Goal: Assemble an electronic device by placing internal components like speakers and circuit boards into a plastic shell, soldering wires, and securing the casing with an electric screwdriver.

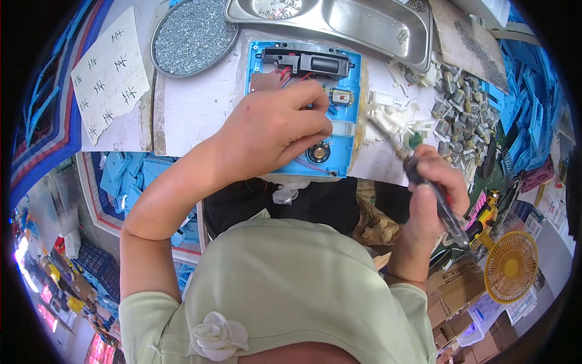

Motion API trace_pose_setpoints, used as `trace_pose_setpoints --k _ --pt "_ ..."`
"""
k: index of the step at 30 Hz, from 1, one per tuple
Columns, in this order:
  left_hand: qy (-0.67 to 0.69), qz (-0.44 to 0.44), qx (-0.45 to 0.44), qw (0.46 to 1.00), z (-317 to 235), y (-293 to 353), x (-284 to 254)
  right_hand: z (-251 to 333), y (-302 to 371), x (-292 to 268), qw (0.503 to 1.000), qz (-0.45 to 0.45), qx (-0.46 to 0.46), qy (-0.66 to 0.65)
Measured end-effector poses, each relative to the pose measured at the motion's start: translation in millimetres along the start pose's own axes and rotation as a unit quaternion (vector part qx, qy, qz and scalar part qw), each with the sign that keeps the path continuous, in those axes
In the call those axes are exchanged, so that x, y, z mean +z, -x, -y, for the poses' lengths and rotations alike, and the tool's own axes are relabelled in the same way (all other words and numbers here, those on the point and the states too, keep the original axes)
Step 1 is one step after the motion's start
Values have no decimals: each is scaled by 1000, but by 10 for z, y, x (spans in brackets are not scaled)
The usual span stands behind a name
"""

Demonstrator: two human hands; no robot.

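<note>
A shallow blue plastic housing [347, 148] lies on the bench in front of me. It holds a black plastic assembly [315, 64], a small motor-like part [341, 97], thin red wires and a round speaker [318, 152]. My left hand [273, 124] reaches across the housing, its fingers bent and drawn together over the inside. Whatever they may pinch is hidden. To the right of the housing, my right hand [433, 188] is closed round the dark handle of a screwdriver [448, 221]. Its shaft slants up and left over white plastic pieces, its tip apart from the housing.
Beyond the housing stand a round tray of small screws [194, 36] and a divided metal tray [367, 27]. Small metal parts [458, 106] and white pieces [394, 115] are heaped at right. A marked paper [112, 79] lies left; a yellow fan [511, 267] stands lower right.
</note>
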State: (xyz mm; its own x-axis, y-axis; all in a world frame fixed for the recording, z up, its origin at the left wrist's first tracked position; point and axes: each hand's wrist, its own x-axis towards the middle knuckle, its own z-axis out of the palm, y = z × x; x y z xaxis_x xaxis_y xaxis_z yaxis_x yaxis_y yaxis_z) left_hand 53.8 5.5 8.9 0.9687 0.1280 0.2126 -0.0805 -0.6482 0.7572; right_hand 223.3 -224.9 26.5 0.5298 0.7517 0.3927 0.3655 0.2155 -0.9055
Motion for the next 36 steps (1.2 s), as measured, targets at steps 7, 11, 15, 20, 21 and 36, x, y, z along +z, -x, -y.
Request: trace_pose_setpoints --k 7,11,15,20,21,36 --pt "-27 10 31 999 10 2 -3 20 -112 47 989 145 -16 13" --pt "-36 10 40 999 8 4 -4 8 -141 76 987 158 -9 18" --pt "-29 4 43 999 23 15 16 -4 -152 87 986 166 -2 27" --pt "-37 -2 47 998 27 23 35 5 -178 107 984 173 7 46" --pt "-38 -2 46 998 29 25 40 10 -182 107 983 176 10 50" --pt "-51 5 47 998 13 37 28 94 -145 -12 988 144 -4 46"
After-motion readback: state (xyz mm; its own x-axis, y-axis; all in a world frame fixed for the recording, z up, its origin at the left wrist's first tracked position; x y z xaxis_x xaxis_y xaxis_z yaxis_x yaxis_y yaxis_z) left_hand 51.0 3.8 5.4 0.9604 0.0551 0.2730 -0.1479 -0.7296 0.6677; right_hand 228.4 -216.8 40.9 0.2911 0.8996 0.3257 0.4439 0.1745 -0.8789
